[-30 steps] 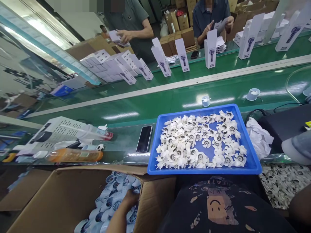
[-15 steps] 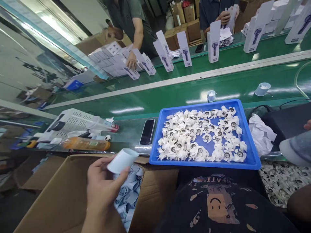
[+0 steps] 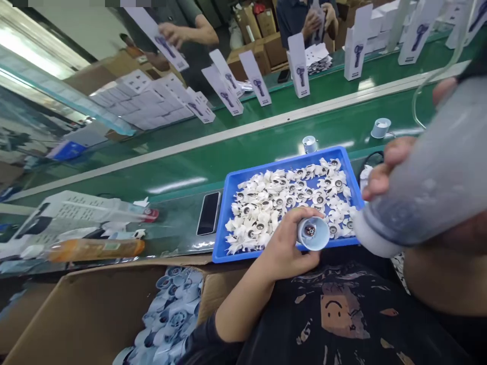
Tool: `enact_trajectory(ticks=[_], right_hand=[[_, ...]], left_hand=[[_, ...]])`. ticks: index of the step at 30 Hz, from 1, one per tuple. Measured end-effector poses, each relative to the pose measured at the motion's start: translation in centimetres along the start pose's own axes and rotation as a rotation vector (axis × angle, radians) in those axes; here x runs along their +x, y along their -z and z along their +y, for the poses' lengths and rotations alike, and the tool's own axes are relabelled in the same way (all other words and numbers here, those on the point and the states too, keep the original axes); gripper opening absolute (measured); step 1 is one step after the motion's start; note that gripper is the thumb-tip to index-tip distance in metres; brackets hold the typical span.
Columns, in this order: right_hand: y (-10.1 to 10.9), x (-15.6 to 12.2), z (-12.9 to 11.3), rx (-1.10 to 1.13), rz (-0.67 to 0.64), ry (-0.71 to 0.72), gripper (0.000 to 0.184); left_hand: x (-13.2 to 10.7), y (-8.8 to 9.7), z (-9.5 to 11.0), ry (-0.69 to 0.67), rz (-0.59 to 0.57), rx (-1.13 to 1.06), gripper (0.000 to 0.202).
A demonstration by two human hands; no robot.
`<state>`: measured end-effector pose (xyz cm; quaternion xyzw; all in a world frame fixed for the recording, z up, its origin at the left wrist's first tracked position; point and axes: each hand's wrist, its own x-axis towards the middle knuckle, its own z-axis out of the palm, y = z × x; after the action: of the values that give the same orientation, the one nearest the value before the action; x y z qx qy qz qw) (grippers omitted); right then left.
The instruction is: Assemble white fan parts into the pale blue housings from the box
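My left hand [image 3: 288, 248] is closed around a light-blue, cup-shaped plastic housing [image 3: 322, 237], just over the tray's front edge. The housing's open end faces me, showing small dark and metallic parts inside. At the right, my right hand [image 3: 386, 167] has its fingers curled against a large, translucent grey, bottle-shaped thing [image 3: 426, 177]. That thing is tilted, its white rounded end close to the housing but apart from it, and it hides most of the hand. Behind my left hand, the blue tray [image 3: 218, 243] holds many white fan impellers [image 3: 262, 203].
An open cardboard box [image 3: 87, 299] on the left holds many blue housings [image 3: 171, 314]. A phone [image 3: 209, 213] and an orange drink bottle [image 3: 97, 250] lie on the bench. Two housings stand on the green belt [image 3: 182, 175]. Beyond are white printed boxes [image 3: 261, 83] and two people working.
My left hand has carried the housing from above the cardboard box to the tray's front, turning its open end toward me. The bottle-shaped thing has come further in from the right.
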<state>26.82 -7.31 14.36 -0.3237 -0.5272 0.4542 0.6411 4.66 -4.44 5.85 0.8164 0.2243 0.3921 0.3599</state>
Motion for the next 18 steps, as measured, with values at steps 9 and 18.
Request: enact_trajectory(ticks=[9,18], right_hand=[[-3.9,0.7,0.5,0.146,0.149,0.034,0.061],[-3.6,0.3,0.1,0.137,0.102,0.051,0.061]], left_hand=[[2.3,-3.2,2.4,-0.109,0.051,0.094,0.040],[2.1,-3.4,2.9,-0.100,0.066,0.100,0.031]])
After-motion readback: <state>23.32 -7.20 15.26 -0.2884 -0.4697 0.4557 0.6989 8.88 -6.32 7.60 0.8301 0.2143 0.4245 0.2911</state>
